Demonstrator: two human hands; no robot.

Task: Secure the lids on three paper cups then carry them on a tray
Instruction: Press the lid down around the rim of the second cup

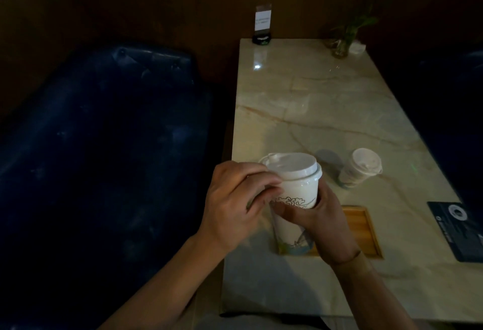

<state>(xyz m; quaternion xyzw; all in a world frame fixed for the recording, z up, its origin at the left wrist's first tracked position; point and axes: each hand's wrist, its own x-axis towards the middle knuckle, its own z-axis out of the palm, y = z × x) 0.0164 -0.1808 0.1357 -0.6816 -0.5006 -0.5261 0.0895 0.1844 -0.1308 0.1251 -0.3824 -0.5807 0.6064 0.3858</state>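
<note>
Lid on, both hands at the near cup

While our right hand [322,221] wraps the lower body of the near paper cup [295,199], our left hand [235,199] pinches its fingertips against the rim of the white lid [291,166] on the cup's left side. So both hands are closed on this one cup: the right around the printed wall, the left at the lid's edge. We see the lid sitting on top of the cup, its left edge looking slightly raised, though we cannot tell whether it is fully pressed down. The cup stands upright at the near left part of the wooden tray [363,233], its base with the blue and green print at the tray's left end; whether it rests on the tray or is just lifted we cannot say.

Beyond it to the right, a second paper cup [359,170] with a lid stands on the marble counter [313,99], apart from the tray. We see only these two cups.

Near the counter's right edge lies a dark printed card [460,227]. At the far end stand a small sign holder [262,26] and a glass vase with green stems [345,39]. A dark blue padded seat [104,159] fills the left side.
</note>
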